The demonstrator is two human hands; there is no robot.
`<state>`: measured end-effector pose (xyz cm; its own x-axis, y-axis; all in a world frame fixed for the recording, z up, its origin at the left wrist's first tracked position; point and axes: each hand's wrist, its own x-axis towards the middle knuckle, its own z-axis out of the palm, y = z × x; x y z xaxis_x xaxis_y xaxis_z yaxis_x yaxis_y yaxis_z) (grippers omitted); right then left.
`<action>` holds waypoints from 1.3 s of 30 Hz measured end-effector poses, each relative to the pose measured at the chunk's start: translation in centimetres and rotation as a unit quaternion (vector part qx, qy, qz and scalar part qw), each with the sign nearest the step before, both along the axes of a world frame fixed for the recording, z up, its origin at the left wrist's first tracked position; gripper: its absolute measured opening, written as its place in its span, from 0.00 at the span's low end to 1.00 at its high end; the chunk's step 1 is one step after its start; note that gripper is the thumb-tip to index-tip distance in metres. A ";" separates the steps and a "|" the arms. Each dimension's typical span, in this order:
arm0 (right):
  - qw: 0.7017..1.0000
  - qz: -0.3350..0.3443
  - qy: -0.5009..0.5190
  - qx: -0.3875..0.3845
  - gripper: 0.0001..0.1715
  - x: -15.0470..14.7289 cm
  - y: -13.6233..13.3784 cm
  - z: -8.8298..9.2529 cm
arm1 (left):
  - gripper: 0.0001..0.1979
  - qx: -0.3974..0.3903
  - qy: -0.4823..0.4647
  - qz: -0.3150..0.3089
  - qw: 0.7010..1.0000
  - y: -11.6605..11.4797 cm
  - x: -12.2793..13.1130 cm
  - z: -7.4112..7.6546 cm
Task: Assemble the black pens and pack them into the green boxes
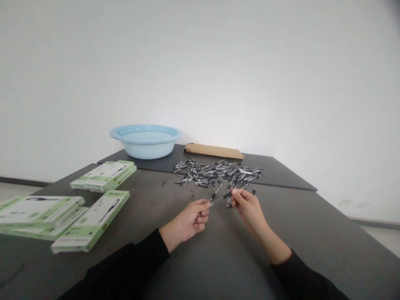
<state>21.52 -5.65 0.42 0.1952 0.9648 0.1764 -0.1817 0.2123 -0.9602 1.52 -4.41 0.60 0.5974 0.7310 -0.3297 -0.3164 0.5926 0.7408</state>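
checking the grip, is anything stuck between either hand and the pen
Nothing visible. The left hand pinches one end of the pen and the right hand the other, bare fingertips directly on it, above the table. The pile of pens lies farther back.

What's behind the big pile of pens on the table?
A flat brown envelope lies just behind the pile of pens, then the white wall. Anything inside the envelope is hidden.
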 end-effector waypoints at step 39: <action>0.997 0.069 0.023 -0.004 0.22 -0.5 -1.4 2.5 | 0.12 0.074 -0.041 -0.173 0.981 -0.9 -0.8 0.7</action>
<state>21.06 -7.08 2.90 0.0673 0.9845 0.1620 -0.2527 0.1739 -0.9518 0.77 -5.28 1.35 0.8383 0.5164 -0.1749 -0.1784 0.5629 0.8071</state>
